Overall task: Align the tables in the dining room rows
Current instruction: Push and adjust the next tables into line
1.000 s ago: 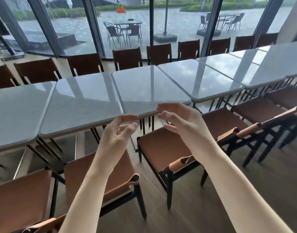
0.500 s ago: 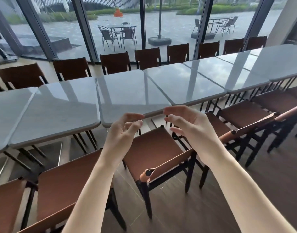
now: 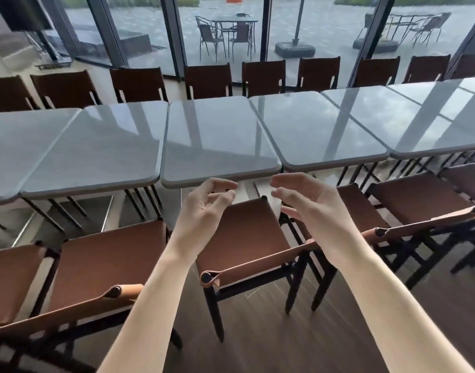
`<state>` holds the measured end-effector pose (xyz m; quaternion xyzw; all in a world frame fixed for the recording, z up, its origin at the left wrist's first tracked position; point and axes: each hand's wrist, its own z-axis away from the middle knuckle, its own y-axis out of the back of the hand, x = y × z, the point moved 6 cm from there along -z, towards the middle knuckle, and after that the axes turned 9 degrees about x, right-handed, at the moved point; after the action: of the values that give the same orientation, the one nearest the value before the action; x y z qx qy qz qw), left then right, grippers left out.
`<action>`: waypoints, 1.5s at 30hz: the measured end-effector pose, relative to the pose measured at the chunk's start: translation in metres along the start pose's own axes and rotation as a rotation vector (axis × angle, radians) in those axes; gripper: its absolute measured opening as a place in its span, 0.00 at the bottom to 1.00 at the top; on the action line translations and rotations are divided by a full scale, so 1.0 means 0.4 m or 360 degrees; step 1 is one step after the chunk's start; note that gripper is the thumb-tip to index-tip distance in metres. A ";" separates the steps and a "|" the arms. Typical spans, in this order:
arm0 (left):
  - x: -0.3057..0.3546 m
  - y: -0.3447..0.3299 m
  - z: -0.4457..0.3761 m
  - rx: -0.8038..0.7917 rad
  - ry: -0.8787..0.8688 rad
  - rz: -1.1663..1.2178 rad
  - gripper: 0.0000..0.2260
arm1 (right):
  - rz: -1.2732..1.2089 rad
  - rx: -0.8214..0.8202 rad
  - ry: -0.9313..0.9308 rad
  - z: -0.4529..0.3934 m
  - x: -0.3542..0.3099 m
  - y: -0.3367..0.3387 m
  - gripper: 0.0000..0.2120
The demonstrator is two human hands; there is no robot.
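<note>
Reaching toward the middle of the frame, we see the table (image 3: 217, 141) just above our fingertips, its near edge running left to right and jutting slightly past the neighbouring tables' edges. Our left hand (image 3: 204, 211) sits nearest that edge, almost under it; our right hand (image 3: 309, 208) hovers below the corner where the next table (image 3: 322, 130) meets it. Both hands are loosely curled, palms facing each other, holding nothing. Over the chair (image 3: 247, 238), both forearms stretch forward.
</note>
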<state>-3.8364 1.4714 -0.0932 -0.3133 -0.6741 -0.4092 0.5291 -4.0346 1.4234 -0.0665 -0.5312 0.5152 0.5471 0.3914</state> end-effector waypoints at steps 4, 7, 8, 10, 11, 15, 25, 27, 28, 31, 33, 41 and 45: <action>-0.044 0.010 -0.050 0.0033 0.0055 -0.0071 0.06 | 0.0006 -0.0062 -0.0053 -0.059 0.042 -0.037 0.10; -0.092 0.040 -0.104 0.0101 0.0090 -0.0116 0.07 | 0.0042 -0.0136 -0.0078 -0.113 0.076 -0.086 0.10; -0.112 0.059 -0.128 0.0155 0.0105 -0.0123 0.07 | 0.0058 -0.0165 -0.0085 -0.134 0.087 -0.106 0.10; -0.158 0.101 -0.183 0.0284 0.0160 -0.0127 0.06 | 0.0091 -0.0209 -0.0111 -0.181 0.115 -0.139 0.10; -0.184 0.120 -0.214 0.0351 0.0199 -0.0117 0.06 | 0.0111 -0.0230 -0.0121 -0.209 0.130 -0.154 0.10; -0.304 0.156 -0.353 0.0544 0.0306 -0.0080 0.06 | 0.0170 -0.0277 -0.0182 -0.343 0.201 -0.225 0.10; -0.645 0.006 -0.814 0.0338 0.0358 -0.0658 0.21 | 0.0429 -0.0147 -0.0388 -0.721 0.525 -0.368 0.20; -0.721 -0.023 -0.902 0.0212 0.0297 -0.0935 0.29 | 0.0602 -0.0125 -0.0347 -0.802 0.582 -0.379 0.23; -0.762 -0.037 -0.944 0.0120 0.0252 -0.1117 0.34 | 0.0711 -0.0137 -0.0318 -0.847 0.610 -0.386 0.25; -0.880 -0.078 -1.063 -0.0253 -0.0010 -0.1613 0.48 | 0.1039 -0.0246 -0.0255 -0.983 0.706 -0.425 0.31; -0.938 -0.104 -1.146 -0.0498 -0.0376 -0.1814 0.52 | 0.1307 -0.0348 -0.0154 -1.069 0.769 -0.471 0.38; -1.095 -0.095 -1.260 -0.0829 -0.0468 -0.1932 0.54 | 0.2081 -0.0873 0.0216 -1.260 1.015 -0.560 0.62; -1.092 -0.089 -1.261 -0.0785 -0.0475 -0.1846 0.54 | 0.2158 -0.0744 0.0536 -1.249 1.046 -0.558 0.61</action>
<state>-3.5302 1.0139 -0.4716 -0.0641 -0.6864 -0.7235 0.0353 -3.7820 0.9207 -0.4638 -0.2425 0.6534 0.6756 -0.2406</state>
